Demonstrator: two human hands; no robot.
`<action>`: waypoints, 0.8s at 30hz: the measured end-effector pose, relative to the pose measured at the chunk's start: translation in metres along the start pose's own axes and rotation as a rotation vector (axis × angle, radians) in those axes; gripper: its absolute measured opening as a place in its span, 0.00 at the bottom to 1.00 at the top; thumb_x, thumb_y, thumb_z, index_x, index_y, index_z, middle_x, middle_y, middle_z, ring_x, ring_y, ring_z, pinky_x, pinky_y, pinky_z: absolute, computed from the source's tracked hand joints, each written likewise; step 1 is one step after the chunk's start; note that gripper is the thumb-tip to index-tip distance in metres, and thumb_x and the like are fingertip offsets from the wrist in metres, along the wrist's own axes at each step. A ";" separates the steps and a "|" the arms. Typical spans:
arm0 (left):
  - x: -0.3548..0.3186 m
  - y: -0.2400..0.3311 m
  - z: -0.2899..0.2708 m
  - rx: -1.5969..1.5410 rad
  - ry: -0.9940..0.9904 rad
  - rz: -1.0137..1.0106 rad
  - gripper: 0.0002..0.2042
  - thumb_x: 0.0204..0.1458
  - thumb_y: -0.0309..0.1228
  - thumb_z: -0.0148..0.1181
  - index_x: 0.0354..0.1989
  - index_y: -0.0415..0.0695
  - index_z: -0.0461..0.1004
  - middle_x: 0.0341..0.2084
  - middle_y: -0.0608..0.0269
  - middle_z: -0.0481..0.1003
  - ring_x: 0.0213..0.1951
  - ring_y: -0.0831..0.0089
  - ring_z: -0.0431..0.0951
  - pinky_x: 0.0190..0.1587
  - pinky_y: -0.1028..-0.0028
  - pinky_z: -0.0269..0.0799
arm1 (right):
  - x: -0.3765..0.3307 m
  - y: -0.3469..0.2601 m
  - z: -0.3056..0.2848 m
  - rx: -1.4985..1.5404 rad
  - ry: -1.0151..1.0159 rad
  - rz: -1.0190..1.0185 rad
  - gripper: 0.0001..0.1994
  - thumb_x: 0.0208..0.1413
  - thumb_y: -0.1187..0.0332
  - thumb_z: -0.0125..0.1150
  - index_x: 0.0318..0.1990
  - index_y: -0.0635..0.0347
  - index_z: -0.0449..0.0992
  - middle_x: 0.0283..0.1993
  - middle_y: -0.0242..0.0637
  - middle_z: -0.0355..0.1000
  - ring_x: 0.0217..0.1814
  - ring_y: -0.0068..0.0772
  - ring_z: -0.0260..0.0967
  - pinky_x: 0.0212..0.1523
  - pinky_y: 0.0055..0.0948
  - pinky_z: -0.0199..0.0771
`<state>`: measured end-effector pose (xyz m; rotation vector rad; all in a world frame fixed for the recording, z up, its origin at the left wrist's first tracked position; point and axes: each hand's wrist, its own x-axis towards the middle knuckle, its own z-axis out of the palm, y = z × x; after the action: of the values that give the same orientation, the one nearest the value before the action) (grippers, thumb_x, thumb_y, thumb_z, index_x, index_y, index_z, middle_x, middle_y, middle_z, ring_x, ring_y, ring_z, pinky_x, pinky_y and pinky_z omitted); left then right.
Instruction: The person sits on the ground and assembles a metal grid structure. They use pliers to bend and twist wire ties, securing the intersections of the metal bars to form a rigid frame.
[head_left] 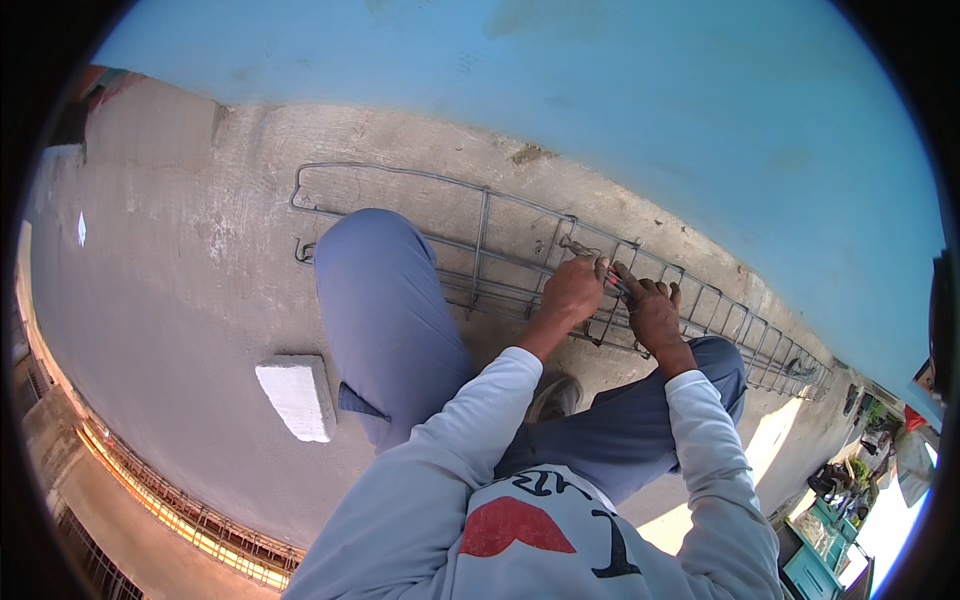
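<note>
Over the rebar cage, my right hand clamps a red-marked tool, probably for control; my left hand curls close beside it, its hold hidden.

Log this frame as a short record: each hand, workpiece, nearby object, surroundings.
Left hand: curled, thin wires showing beside it; exact hold unclear
Right hand: fingers closed on a slim tool with a red part
Workpiece: long metal-bar cage, lying on grey floor
Nearby object: white block
Surroundings: blue surface beyond the cage
</note>
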<state>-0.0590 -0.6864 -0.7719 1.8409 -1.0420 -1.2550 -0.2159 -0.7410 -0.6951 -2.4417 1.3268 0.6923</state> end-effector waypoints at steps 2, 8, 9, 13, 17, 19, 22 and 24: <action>-0.001 0.022 -0.020 -0.399 -0.145 0.010 0.21 0.68 0.45 0.48 0.33 0.39 0.76 0.16 0.64 0.69 0.20 0.77 0.71 0.23 0.71 0.67 | 0.000 0.011 0.012 0.144 0.065 -0.007 0.30 0.62 0.63 0.59 0.72 0.43 0.60 0.51 0.48 0.76 0.59 0.54 0.71 0.63 0.53 0.63; -0.016 0.066 -0.074 -0.712 -0.203 -0.151 0.24 0.70 0.46 0.43 0.30 0.40 0.74 0.12 0.73 0.62 0.15 0.82 0.61 0.20 0.75 0.59 | 0.015 -0.013 -0.012 0.701 -0.390 0.109 0.26 0.63 0.55 0.56 0.68 0.50 0.66 0.56 0.53 0.74 0.62 0.54 0.69 0.63 0.46 0.65; -0.017 0.069 -0.076 -0.685 -0.186 -0.170 0.25 0.70 0.47 0.42 0.29 0.41 0.74 0.12 0.72 0.62 0.15 0.81 0.63 0.22 0.74 0.61 | 0.011 -0.017 -0.015 0.691 -0.462 0.118 0.27 0.63 0.54 0.57 0.68 0.50 0.65 0.59 0.54 0.72 0.65 0.54 0.67 0.65 0.48 0.63; -0.027 0.073 -0.081 -0.427 -0.065 0.058 0.24 0.70 0.49 0.41 0.34 0.41 0.74 0.13 0.72 0.64 0.17 0.82 0.63 0.24 0.75 0.62 | 0.005 -0.026 0.006 0.362 -0.128 -0.087 0.34 0.61 0.52 0.60 0.73 0.43 0.58 0.72 0.51 0.57 0.78 0.49 0.47 0.75 0.64 0.38; -0.027 0.088 -0.091 -0.502 -0.026 0.124 0.24 0.69 0.50 0.43 0.36 0.40 0.74 0.15 0.71 0.64 0.20 0.81 0.63 0.25 0.74 0.62 | 0.019 -0.019 -0.015 1.088 -0.026 -0.071 0.25 0.66 0.54 0.56 0.65 0.56 0.69 0.62 0.47 0.70 0.66 0.48 0.66 0.67 0.50 0.63; -0.029 0.089 -0.082 -0.347 -0.088 0.222 0.25 0.70 0.50 0.43 0.38 0.40 0.75 0.15 0.73 0.63 0.19 0.83 0.61 0.25 0.77 0.61 | 0.016 -0.017 -0.030 1.592 -0.073 -0.024 0.21 0.67 0.55 0.55 0.59 0.61 0.74 0.54 0.42 0.74 0.58 0.41 0.71 0.60 0.43 0.69; -0.035 0.082 -0.065 -0.316 -0.124 0.288 0.24 0.69 0.49 0.44 0.38 0.39 0.76 0.17 0.72 0.65 0.23 0.82 0.65 0.28 0.77 0.64 | 0.004 -0.021 -0.058 2.084 -0.080 -0.016 0.18 0.68 0.55 0.54 0.51 0.63 0.78 0.46 0.37 0.76 0.50 0.32 0.73 0.55 0.36 0.73; -0.040 0.087 -0.060 -0.203 -0.147 0.325 0.24 0.69 0.49 0.46 0.37 0.38 0.76 0.19 0.71 0.67 0.25 0.81 0.67 0.30 0.76 0.66 | -0.002 -0.016 -0.062 2.177 -0.054 -0.010 0.18 0.68 0.55 0.55 0.48 0.62 0.78 0.42 0.35 0.76 0.48 0.30 0.72 0.54 0.34 0.73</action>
<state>-0.0316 -0.6855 -0.6620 1.3797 -1.1903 -1.2591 -0.1857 -0.7592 -0.6412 -0.5647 0.8897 -0.5903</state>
